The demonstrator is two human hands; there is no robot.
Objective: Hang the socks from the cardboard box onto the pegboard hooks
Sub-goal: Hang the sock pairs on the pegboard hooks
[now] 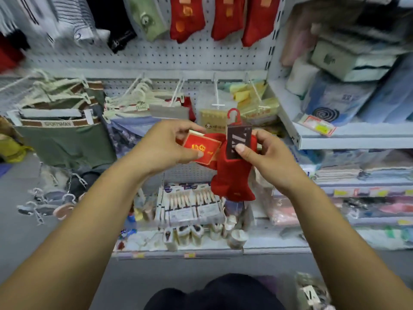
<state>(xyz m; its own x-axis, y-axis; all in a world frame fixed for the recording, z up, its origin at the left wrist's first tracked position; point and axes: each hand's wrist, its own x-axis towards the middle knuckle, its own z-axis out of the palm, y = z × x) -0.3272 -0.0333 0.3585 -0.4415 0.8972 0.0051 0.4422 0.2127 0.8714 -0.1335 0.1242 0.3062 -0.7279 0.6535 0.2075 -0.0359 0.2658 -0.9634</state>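
Two red sock pairs hung in mid-air before the pegboard (156, 57), the left grip (165, 144) pinching the gold-labelled pair (201, 149), the right grip (268, 153) pinching the dark-carded pair (232, 173), whose red hanger (235, 122) probably needed holding upright to meet a hook (216, 95).

We count two hands, the left hand (165, 144) at nine o'clock of centre and the right hand (266, 157) at three. Between them we count one red sock (232, 175) bearing one dark label (238, 139) and one red hook (233, 114), plus one red card (201, 148) with gold print. At twelve o'clock on the pegboard (178, 57) we count three hanging red socks (186, 19), then one green sock (147, 19) at eleven and one black sock (118, 34) beside it. The striped socks (73, 21) at ten are too blurred to count.
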